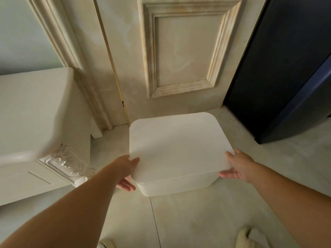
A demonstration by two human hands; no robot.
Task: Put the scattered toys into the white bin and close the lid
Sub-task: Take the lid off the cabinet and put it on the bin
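Gripping the lid (pixel 179 145) by both near corners, left hand (pixel 125 169) and right hand (pixel 240 166) pinch its edge over the bin (pixel 179 186); floor (pixel 197 221) stretches in front, door (pixel 179 51) close behind.

Head view, close, down onto white bin (pixel 179 185)

A cream panelled wooden door (pixel 184 51) stands ahead, above a pale tiled floor (pixel 197 221). A white carved cabinet (pixel 35 113) sits left before a pale green wall (pixel 18 33); a dark navy cabinet (pixel 286 68) stands right.
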